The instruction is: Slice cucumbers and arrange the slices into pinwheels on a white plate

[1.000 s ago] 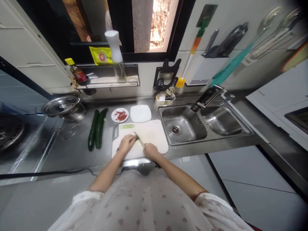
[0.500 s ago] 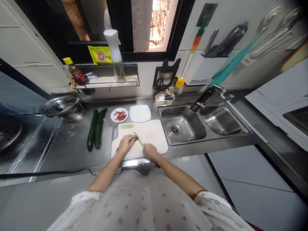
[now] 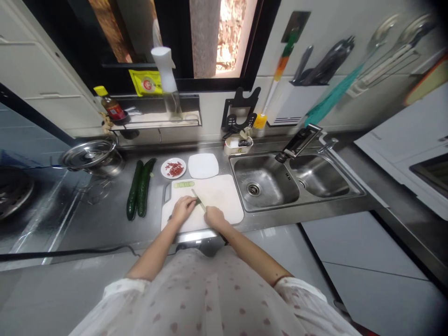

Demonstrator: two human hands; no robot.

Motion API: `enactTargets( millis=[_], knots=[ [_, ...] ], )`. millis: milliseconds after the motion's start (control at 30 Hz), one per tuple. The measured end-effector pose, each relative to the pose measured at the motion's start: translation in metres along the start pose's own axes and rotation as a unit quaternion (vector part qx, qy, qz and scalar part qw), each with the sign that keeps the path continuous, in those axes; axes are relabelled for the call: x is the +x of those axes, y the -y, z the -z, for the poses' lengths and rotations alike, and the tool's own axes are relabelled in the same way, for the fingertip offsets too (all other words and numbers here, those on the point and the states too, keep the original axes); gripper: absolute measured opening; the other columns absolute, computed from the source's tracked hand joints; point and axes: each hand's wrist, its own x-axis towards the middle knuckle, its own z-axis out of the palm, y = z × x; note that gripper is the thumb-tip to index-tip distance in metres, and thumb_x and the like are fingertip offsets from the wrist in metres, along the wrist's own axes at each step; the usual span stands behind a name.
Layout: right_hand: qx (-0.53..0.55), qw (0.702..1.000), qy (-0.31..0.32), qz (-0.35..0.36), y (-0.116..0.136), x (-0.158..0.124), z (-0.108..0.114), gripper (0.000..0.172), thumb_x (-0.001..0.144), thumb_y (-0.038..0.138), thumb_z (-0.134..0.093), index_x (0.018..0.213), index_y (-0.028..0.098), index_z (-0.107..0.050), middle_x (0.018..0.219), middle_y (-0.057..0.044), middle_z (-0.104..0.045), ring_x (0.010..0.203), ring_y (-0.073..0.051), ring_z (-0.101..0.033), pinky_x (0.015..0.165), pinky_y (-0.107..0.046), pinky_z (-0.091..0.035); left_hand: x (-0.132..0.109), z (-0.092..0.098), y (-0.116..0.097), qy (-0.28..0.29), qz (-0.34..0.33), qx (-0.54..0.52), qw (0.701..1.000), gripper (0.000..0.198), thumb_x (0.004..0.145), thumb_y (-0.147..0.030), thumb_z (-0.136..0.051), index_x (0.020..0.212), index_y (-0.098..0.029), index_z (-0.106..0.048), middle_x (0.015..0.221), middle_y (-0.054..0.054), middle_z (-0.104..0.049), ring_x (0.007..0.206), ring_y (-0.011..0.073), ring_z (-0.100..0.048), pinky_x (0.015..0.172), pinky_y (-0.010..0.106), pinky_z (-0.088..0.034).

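Note:
My left hand (image 3: 183,210) is closed over a cucumber piece (image 3: 198,200) on the white cutting board (image 3: 226,198). Most of that piece is under the fingers; only a bit of dark green peel shows by the fingertips. In my right hand (image 3: 214,218) is a kitchen knife (image 3: 200,201), its blade slanting up and to the left, right beside the left fingertips. Whether the edge touches the cucumber is too small to tell. A row of overlapping pale green cucumber slices (image 3: 184,184) lies near the board's upper left.
Two whole cucumbers (image 3: 143,191) lie left of the board. Behind it stand a small plate of chopped red bits (image 3: 173,168) and a square white plate (image 3: 203,166). A double sink (image 3: 266,186) adjoins on the right. A lidded steel pot (image 3: 91,156) sits at the far left.
The knife and my right hand have shifted slightly left, toward my left hand. My left hand stays nearly in place on the cucumber piece. The camera view has tilted a little.

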Motion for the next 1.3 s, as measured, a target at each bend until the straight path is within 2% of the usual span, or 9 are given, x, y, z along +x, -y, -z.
enactTargets(
  millis=[200, 467, 1067, 1300],
  knots=[
    [-0.013, 0.999, 0.026, -0.017, -0.003, -0.011, 0.002, 0.031, 0.088, 0.013, -0.041, 0.109, 0.012, -0.064, 0.108, -0.015, -0.068, 0.099, -0.022, -0.064, 0.078, -0.029, -0.046, 0.0, 0.002, -0.004, 0.0, 0.002, -0.005, 1.0, 0.023, 0.091, -0.029, -0.052, 0.104, -0.024, -0.07, 0.102, 0.004, -0.07, 0.098, 0.0193, -0.062, 0.091, 0.035, -0.047],
    [-0.027, 0.999, 0.019, -0.033, -0.012, -0.027, -0.006, 0.03, 0.09, 0.017, -0.04, 0.108, 0.013, -0.063, 0.103, -0.016, -0.068, 0.098, -0.023, -0.064, 0.076, -0.028, -0.045, 0.001, 0.002, -0.005, -0.002, 0.011, -0.009, 1.0, 0.022, 0.091, -0.028, -0.052, 0.103, -0.024, -0.07, 0.102, 0.004, -0.07, 0.097, 0.0187, -0.061, 0.09, 0.034, -0.047],
    [-0.004, 1.0, -0.005, -0.011, -0.002, 0.002, 0.001, 0.032, 0.087, 0.012, -0.041, 0.109, 0.013, -0.065, 0.106, -0.016, -0.068, 0.101, -0.023, -0.064, 0.08, -0.028, -0.045, 0.0, 0.003, -0.008, -0.005, 0.007, -0.014, 1.0, 0.022, 0.09, -0.026, -0.053, 0.104, -0.024, -0.071, 0.1, 0.004, -0.07, 0.097, 0.0188, -0.06, 0.09, 0.033, -0.047],
    [-0.007, 1.0, -0.003, -0.012, 0.0, -0.001, 0.002, 0.032, 0.087, 0.012, -0.041, 0.108, 0.012, -0.065, 0.106, -0.016, -0.068, 0.099, -0.023, -0.065, 0.078, -0.029, -0.046, 0.0, 0.004, -0.009, -0.008, 0.006, -0.015, 1.0, 0.022, 0.09, -0.026, -0.053, 0.103, -0.023, -0.071, 0.1, 0.004, -0.07, 0.096, 0.019, -0.06, 0.089, 0.033, -0.047]
  ],
)
